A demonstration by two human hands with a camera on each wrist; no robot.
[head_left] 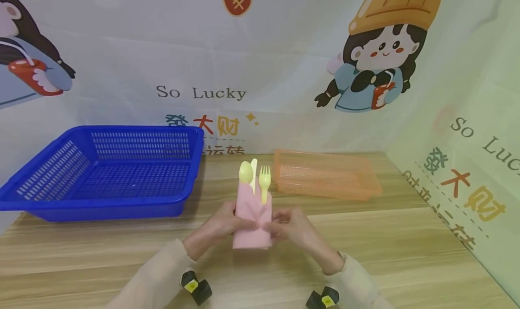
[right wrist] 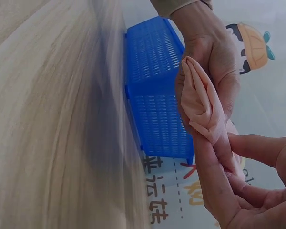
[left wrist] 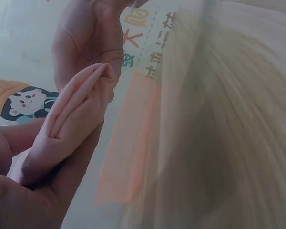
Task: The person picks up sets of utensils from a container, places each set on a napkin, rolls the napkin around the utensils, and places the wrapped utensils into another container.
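Note:
A pink folded napkin (head_left: pixel 253 234) is held upright above the table, with a pale yellow spoon (head_left: pixel 245 172), knife (head_left: pixel 254 173) and fork (head_left: pixel 265 182) sticking out of its top. My left hand (head_left: pixel 221 221) grips its left side, thumb across the front. On the other side my right hand (head_left: pixel 290 223) pinches the right edge with thumb and fingers. From below, both wrist views show the layered folds of the napkin (left wrist: pixel 76 109) between the hands. The cutlery's lower ends are hidden inside the folds.
A blue slotted basket (head_left: pixel 122 205) stands at the back left of the wooden table (head_left: pixel 386 250). Behind the right hand lies a shallow orange basket (head_left: pixel 325 191). A printed cloth (head_left: pixel 280 74) hangs along the back and right side.

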